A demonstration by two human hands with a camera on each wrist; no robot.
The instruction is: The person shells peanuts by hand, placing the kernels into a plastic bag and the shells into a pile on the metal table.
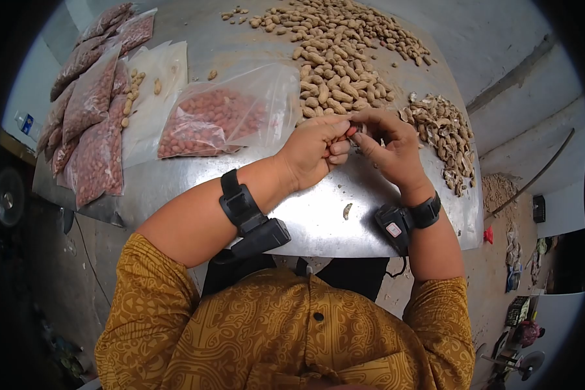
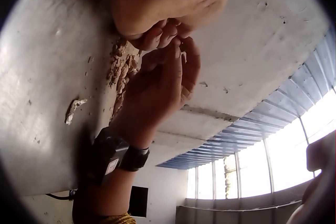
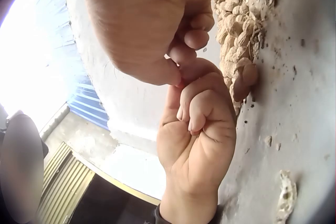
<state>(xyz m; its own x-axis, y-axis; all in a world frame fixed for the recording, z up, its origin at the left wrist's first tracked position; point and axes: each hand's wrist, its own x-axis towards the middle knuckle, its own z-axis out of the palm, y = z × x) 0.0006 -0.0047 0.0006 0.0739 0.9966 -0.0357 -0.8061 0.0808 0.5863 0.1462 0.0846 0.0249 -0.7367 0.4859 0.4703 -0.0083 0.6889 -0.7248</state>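
Both hands meet over the front of the metal table, fingertips together. A small red peanut kernel (image 1: pixel 351 130) shows between them. My left hand (image 1: pixel 312 153) pinches it between thumb and forefinger, the other fingers curled into the palm. From the other side, my right hand (image 1: pixel 394 151) brings its thumb and forefinger onto the same peanut, as the right wrist view also shows. Fingers hide most of it. Just beyond the hands lies a heap of unshelled peanuts (image 1: pixel 344 71). Empty shells (image 1: pixel 443 133) form a pile beside the right hand.
A clear bag of red kernels (image 1: pixel 214 120) lies left of the hands. Farther left are a flat plastic bag (image 1: pixel 159 84) with a few peanuts on it and several stacked full bags (image 1: pixel 94 123). A shell fragment (image 1: pixel 348 211) sits near the table's front edge (image 1: pixel 331 252).
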